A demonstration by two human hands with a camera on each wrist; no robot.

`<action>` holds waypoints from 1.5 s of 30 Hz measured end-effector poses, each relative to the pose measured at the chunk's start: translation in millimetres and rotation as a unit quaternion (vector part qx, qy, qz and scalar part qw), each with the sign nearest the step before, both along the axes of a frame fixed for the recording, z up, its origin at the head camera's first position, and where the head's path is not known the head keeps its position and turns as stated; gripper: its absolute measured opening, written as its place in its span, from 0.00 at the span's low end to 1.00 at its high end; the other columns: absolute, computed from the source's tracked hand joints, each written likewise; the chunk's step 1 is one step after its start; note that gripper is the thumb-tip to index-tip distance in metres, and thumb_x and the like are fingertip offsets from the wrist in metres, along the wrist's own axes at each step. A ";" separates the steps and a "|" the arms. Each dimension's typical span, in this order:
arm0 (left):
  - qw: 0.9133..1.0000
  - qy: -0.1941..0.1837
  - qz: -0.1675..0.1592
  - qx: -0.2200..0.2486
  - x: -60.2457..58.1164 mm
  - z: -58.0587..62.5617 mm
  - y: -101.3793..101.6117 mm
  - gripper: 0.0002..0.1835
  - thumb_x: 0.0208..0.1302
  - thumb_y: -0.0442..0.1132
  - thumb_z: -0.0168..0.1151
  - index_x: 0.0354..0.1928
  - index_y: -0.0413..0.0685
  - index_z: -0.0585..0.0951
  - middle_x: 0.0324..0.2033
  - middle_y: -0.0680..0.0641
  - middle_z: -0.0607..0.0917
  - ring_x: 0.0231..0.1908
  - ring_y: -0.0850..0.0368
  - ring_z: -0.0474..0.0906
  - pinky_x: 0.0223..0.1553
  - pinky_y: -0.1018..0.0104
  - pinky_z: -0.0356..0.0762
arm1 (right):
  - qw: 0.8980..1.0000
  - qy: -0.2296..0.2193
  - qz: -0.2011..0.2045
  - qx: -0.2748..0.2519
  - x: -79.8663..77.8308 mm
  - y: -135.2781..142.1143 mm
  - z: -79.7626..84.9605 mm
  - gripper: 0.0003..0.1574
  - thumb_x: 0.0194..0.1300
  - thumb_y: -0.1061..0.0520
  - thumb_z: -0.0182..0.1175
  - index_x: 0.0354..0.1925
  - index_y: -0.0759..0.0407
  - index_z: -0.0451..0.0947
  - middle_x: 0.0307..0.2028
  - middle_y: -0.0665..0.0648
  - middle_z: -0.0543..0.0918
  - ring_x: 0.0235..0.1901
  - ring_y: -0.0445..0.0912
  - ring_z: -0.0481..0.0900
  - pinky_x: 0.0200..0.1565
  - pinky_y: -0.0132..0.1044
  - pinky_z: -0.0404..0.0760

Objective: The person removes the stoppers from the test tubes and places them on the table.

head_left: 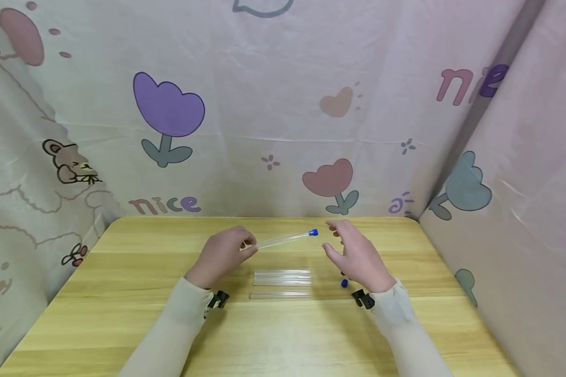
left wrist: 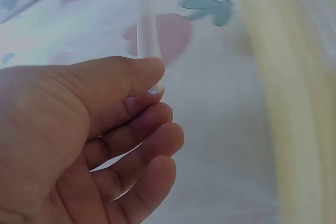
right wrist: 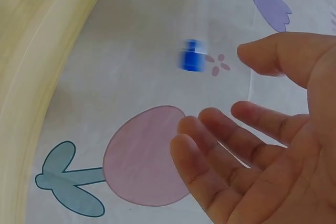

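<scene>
A clear test tube point(head_left: 283, 240) slants up to the right above the table, its end plugged with a blue cap point(head_left: 313, 232). My left hand point(head_left: 227, 255) pinches the tube's bottom end between thumb and forefinger, as the left wrist view shows on the tube point(left wrist: 148, 30). Just right of the cap, my right hand point(head_left: 358, 257) is held with fingers spread and loosely bent, holding nothing. In the right wrist view the blue cap point(right wrist: 192, 59) appears blurred, apart from the thumb and fingers.
Several clear tubes point(head_left: 282, 277) lie side by side on the wooden table point(head_left: 283, 335), with another tube point(head_left: 280, 295) nearer me. A loose blue cap point(head_left: 344, 283) lies beneath my right hand. A printed curtain point(head_left: 264, 104) hangs behind the table and along both sides.
</scene>
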State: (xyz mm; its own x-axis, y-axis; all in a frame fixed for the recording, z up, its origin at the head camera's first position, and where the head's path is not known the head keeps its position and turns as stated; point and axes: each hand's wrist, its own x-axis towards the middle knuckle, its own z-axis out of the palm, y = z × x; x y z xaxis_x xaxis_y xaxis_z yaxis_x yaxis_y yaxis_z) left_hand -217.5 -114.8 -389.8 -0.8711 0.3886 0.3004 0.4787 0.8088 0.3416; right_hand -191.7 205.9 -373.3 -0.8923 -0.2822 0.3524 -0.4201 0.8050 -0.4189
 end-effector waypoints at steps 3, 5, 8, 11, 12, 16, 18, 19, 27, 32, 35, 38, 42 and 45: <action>0.999 0.040 -0.009 -0.002 14.6 14.6 1.1 0.07 0.66 0.46 0.73 0.40 0.53 0.88 0.39 0.56 0.87 0.36 0.61 0.82 0.36 0.64 0.82 | 1.000 0.019 0.008 -0.004 2.2 -1.0 1.8 0.30 0.73 0.51 0.64 0.68 0.61 0.72 0.54 0.56 0.82 0.52 0.49 0.82 0.50 0.46 0.86; 0.998 0.068 -0.015 0.001 23.7 23.4 1.5 0.06 0.65 0.46 0.74 0.39 0.54 0.88 0.39 0.57 0.87 0.36 0.61 0.82 0.35 0.65 0.81 | 0.999 0.043 0.018 -0.011 4.8 -2.7 4.0 0.25 0.74 0.52 0.64 0.63 0.59 0.76 0.50 0.54 0.83 0.48 0.47 0.82 0.47 0.44 0.86; 0.995 0.100 -0.021 0.008 34.8 33.5 0.2 0.06 0.64 0.46 0.75 0.39 0.55 0.88 0.38 0.57 0.87 0.36 0.61 0.83 0.34 0.65 0.81 | 0.995 0.090 0.031 -0.026 9.1 -4.4 7.4 0.15 0.73 0.55 0.65 0.55 0.56 0.81 0.44 0.49 0.84 0.42 0.43 0.82 0.43 0.43 0.86; 0.993 0.119 -0.023 0.008 42.7 40.6 -2.0 0.06 0.64 0.46 0.75 0.38 0.55 0.88 0.37 0.58 0.86 0.36 0.61 0.83 0.34 0.66 0.81 | 0.991 0.123 0.045 -0.038 13.0 -4.5 11.3 0.11 0.72 0.56 0.66 0.51 0.54 0.83 0.41 0.46 0.84 0.40 0.42 0.82 0.41 0.43 0.86; 0.992 0.123 -0.024 0.007 44.9 42.6 -2.8 0.06 0.64 0.46 0.75 0.38 0.55 0.88 0.37 0.58 0.86 0.36 0.61 0.83 0.34 0.66 0.81 | 0.989 0.133 0.051 -0.042 13.6 -4.5 12.4 0.11 0.72 0.57 0.66 0.51 0.54 0.83 0.41 0.46 0.84 0.39 0.41 0.82 0.41 0.43 0.86; 0.990 0.136 -0.032 0.002 50.1 48.9 -4.9 0.07 0.64 0.45 0.75 0.39 0.55 0.87 0.36 0.58 0.87 0.35 0.63 0.83 0.34 0.66 0.82 | 0.983 0.164 0.069 -0.049 14.7 -4.5 16.3 0.14 0.70 0.58 0.67 0.53 0.56 0.83 0.40 0.46 0.84 0.39 0.39 0.81 0.37 0.38 0.85; 0.990 0.136 -0.039 -0.002 50.7 50.4 -5.0 0.07 0.64 0.45 0.75 0.39 0.55 0.87 0.36 0.59 0.87 0.35 0.64 0.83 0.34 0.66 0.82 | 0.980 0.175 0.079 -0.054 14.8 -3.9 16.9 0.15 0.70 0.60 0.68 0.54 0.58 0.83 0.41 0.47 0.84 0.39 0.38 0.81 0.35 0.34 0.84; 0.990 0.135 -0.042 -0.003 50.7 50.7 -5.0 0.07 0.64 0.45 0.75 0.39 0.55 0.86 0.35 0.59 0.87 0.34 0.64 0.83 0.34 0.67 0.81 | 0.979 0.179 0.085 -0.055 14.8 -3.8 16.8 0.16 0.69 0.61 0.68 0.54 0.58 0.83 0.41 0.47 0.85 0.39 0.38 0.82 0.33 0.32 0.83; 0.989 0.143 -0.041 0.005 52.4 51.6 -4.3 0.07 0.66 0.40 0.73 0.44 0.52 0.87 0.34 0.58 0.89 0.30 0.66 0.83 0.30 0.70 0.80 | 0.973 0.188 0.123 -0.044 15.9 -4.9 17.1 0.13 0.66 0.64 0.70 0.49 0.58 0.83 0.42 0.50 0.85 0.40 0.40 0.83 0.39 0.36 0.88; 0.985 0.164 -0.057 0.006 53.5 51.0 -5.5 0.11 0.63 0.42 0.76 0.45 0.52 0.87 0.37 0.57 0.89 0.32 0.65 0.83 0.31 0.70 0.80 | 0.971 0.197 0.128 -0.036 16.9 -7.3 16.8 0.14 0.64 0.65 0.71 0.48 0.58 0.83 0.41 0.49 0.85 0.39 0.40 0.82 0.38 0.39 0.88; 0.982 0.175 -0.066 0.006 53.5 51.0 -6.3 0.10 0.62 0.43 0.76 0.44 0.52 0.88 0.37 0.57 0.90 0.30 0.66 0.82 0.30 0.71 0.80 | 0.970 0.201 0.131 -0.030 17.3 -8.6 16.1 0.15 0.63 0.65 0.72 0.49 0.58 0.83 0.41 0.50 0.85 0.39 0.40 0.83 0.37 0.36 0.88; 0.980 0.187 -0.069 0.005 53.6 51.7 -7.2 0.09 0.63 0.44 0.76 0.43 0.52 0.89 0.38 0.57 0.90 0.29 0.67 0.82 0.28 0.72 0.79 | 0.970 0.203 0.134 -0.024 18.0 -9.9 16.0 0.16 0.63 0.65 0.73 0.49 0.59 0.84 0.41 0.50 0.86 0.38 0.41 0.84 0.36 0.34 0.86; 0.975 0.208 -0.074 0.003 52.7 52.5 -8.5 0.09 0.63 0.44 0.76 0.43 0.52 0.89 0.38 0.56 0.90 0.29 0.65 0.84 0.28 0.70 0.80 | 0.969 0.208 0.132 -0.019 18.2 -11.0 16.4 0.16 0.61 0.64 0.74 0.48 0.59 0.84 0.39 0.50 0.86 0.36 0.40 0.84 0.31 0.30 0.82; 0.971 0.224 -0.083 0.004 51.4 51.9 -8.8 0.10 0.62 0.43 0.76 0.43 0.50 0.88 0.37 0.55 0.90 0.29 0.64 0.85 0.28 0.69 0.81 | 0.969 0.210 0.128 -0.018 17.6 -10.7 15.6 0.16 0.61 0.64 0.74 0.47 0.58 0.85 0.38 0.49 0.86 0.35 0.40 0.83 0.29 0.30 0.80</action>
